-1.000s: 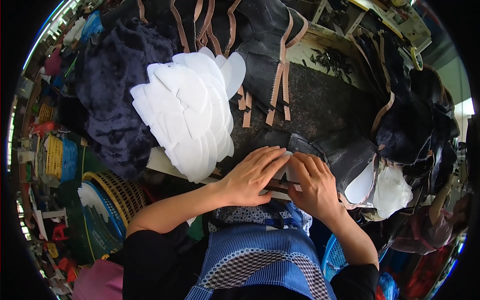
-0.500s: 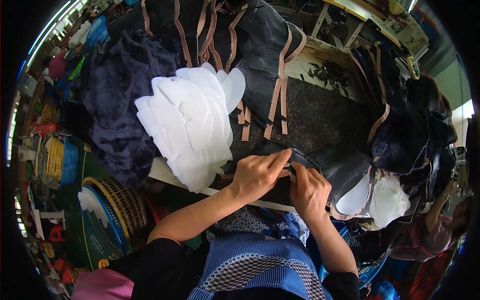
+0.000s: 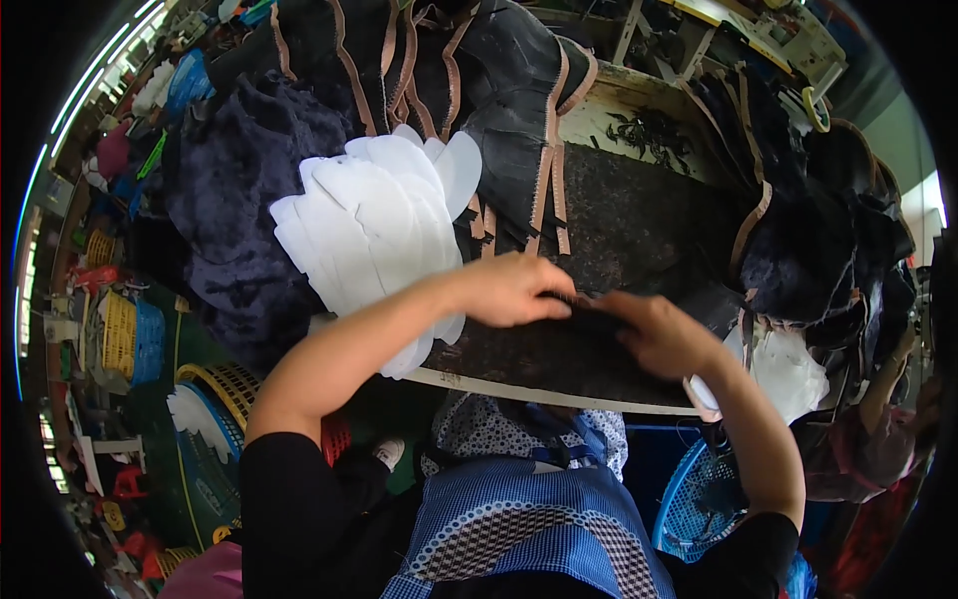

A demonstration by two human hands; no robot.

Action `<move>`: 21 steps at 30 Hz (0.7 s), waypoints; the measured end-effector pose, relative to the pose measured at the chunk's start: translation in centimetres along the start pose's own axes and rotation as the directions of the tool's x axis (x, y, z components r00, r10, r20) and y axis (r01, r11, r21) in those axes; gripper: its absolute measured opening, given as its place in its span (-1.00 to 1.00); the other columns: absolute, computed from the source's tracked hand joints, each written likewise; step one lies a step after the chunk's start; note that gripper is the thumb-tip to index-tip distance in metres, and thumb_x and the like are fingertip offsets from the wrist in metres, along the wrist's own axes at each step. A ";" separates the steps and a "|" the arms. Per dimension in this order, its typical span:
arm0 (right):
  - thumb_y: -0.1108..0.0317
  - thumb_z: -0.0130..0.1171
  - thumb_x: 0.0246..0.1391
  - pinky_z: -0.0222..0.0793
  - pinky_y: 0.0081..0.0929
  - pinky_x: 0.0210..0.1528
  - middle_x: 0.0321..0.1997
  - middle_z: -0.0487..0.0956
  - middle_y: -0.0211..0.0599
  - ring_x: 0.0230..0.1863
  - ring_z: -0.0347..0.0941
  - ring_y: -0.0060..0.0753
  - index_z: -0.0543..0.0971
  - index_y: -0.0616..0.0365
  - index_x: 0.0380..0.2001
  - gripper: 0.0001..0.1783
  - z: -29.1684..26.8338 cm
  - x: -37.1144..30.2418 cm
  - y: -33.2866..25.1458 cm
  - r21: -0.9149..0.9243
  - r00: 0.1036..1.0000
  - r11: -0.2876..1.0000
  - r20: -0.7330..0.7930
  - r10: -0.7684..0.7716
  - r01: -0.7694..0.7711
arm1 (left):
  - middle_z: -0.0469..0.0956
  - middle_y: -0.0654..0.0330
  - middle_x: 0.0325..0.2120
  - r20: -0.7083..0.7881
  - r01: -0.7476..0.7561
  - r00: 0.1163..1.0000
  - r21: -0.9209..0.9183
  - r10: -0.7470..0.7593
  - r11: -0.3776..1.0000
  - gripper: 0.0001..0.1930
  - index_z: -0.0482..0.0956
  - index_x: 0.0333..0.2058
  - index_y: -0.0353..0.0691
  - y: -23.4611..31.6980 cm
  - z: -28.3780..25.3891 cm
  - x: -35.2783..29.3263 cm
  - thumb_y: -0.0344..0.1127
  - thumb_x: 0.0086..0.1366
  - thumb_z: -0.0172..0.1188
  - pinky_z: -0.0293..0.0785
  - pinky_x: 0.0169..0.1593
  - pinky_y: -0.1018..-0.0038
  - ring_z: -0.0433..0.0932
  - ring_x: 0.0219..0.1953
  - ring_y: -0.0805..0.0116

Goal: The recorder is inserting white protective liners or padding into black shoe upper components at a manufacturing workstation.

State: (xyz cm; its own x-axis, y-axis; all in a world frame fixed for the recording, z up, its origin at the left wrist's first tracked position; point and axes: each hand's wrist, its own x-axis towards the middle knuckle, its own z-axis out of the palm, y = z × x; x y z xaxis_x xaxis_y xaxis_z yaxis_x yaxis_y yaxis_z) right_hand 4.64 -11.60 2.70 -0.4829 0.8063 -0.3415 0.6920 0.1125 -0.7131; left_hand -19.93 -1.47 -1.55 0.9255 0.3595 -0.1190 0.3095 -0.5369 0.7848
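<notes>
My left hand [image 3: 519, 292] is closed, its fingertips pinching the edge of a black material piece [image 3: 587, 311] above the dark worktable mat [image 3: 649, 225]. Just to the right, my right hand [image 3: 667, 334] has its fingers closed on the same piece, thumb side toward the left hand. A short brownish bit shows between the fingertips; most of the piece is hidden by the hands or merges with the dark mat. Left of my left hand lies an overlapping pile of white curved sheets [image 3: 374, 215], partly under my forearm. Beyond are black pieces [image 3: 509, 105] edged with brown notched strips.
Dark plush fabric [image 3: 239, 190] drapes over the table's left. More black pieces [image 3: 818, 210] and a white sheet [image 3: 788, 374] lie at the right. Black scraps [image 3: 649, 140] sit at the back. A blue basket [image 3: 689, 499] stands below; another person's arm [image 3: 883, 384] shows far right.
Both hands have moved up and farther over the mat, away from the table's front edge, carrying the black piece. The right forearm now swings out wider to the right.
</notes>
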 end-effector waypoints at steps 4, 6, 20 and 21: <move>0.59 0.15 0.14 0.37 -0.40 0.21 0.06 0.62 -0.10 0.12 0.50 -0.34 0.43 0.30 0.22 -0.46 -2.8 1.1 2.0 0.226 0.994 0.969 0.073 0.080 -0.095 | 0.66 0.16 -0.20 0.173 0.113 0.983 -0.277 -0.066 0.954 -0.63 0.60 0.03 -0.36 -1.0 -2.4 2.0 -0.16 0.46 0.22 0.46 0.01 0.45 0.56 -0.15 0.44; 0.62 0.13 0.11 0.36 -0.40 0.24 0.08 0.62 -0.07 0.15 0.50 -0.30 0.45 0.31 0.19 -0.47 -2.5 1.1 1.5 0.289 0.995 0.955 0.083 0.047 -0.070 | 0.68 0.12 -0.22 0.123 0.004 0.992 -0.280 0.032 0.960 -0.64 0.62 0.00 -0.34 -1.8 -1.8 1.6 -0.16 0.41 0.27 0.48 -0.04 0.43 0.57 -0.18 0.43; 0.28 0.54 -0.23 0.56 -0.24 -0.13 -0.20 0.67 -0.06 -0.15 0.62 0.06 0.67 0.22 -0.22 -0.55 3.0 -1.4 -3.0 -0.407 0.921 0.875 -0.162 -0.353 0.264 | 0.44 -0.04 0.16 -0.574 -0.142 0.715 0.441 0.400 0.886 -0.35 0.56 0.09 -0.26 1.2 4.4 -10.2 -0.12 0.04 0.54 0.14 0.43 -0.01 0.30 0.34 0.00; 0.31 0.54 -0.19 0.57 -0.27 -0.13 -0.20 0.68 -0.04 -0.16 0.64 0.03 0.68 0.22 -0.20 -0.57 2.3 -1.5 -2.9 -0.403 0.890 0.867 -0.216 -0.402 0.293 | 0.39 0.00 0.21 -0.739 -0.050 0.596 0.358 0.316 0.932 -0.32 0.51 0.14 -0.23 0.1 1.9 -12.2 -0.21 0.05 0.54 0.18 0.41 0.04 0.29 0.34 0.00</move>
State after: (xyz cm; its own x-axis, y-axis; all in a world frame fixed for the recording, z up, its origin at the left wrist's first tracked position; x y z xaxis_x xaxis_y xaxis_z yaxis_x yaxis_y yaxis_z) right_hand 2.14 -14.41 3.88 -0.5918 0.7979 0.1146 0.6744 0.5680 -0.4718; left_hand -30.82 -7.34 -1.19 0.4878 0.6084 0.6260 0.3207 -0.7919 0.5196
